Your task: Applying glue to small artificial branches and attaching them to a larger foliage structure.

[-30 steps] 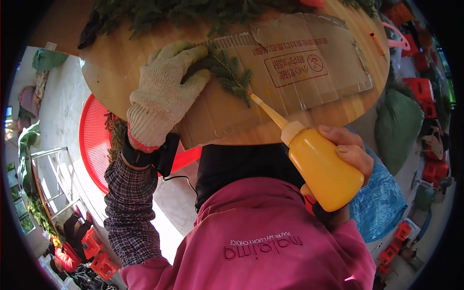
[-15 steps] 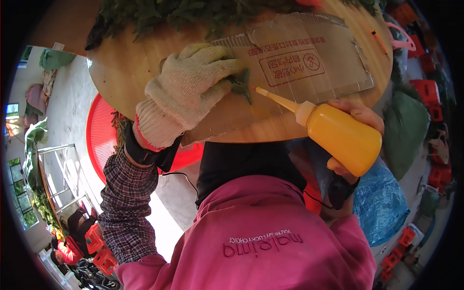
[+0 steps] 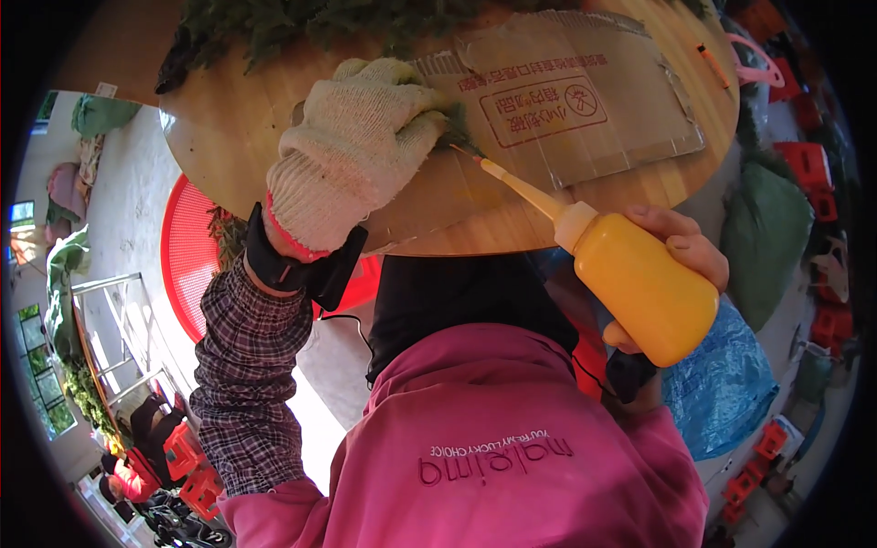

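My left hand, in a cream knitted glove, is closed on a small green artificial sprig over a flat piece of cardboard. Most of the sprig's held end is hidden by the gloved fingers. Bare-skinned, my right hand wraps round a yellow squeeze bottle, which is tilted with its long nozzle pointing up and left. The reddish nozzle tip lies at the sprig's lower end; whether they touch I cannot tell.
A heap of green foliage covers the far side of the round wooden table. An orange pen-like tool lies at the right. Below the table's left edge stands a red mesh basket; a blue plastic bag sits at the lower right.
The sprig has turned in my gloved fingers, its lower end swinging up and toward the nozzle. My right hand has shifted the bottle slightly left, bringing the tip to the sprig.
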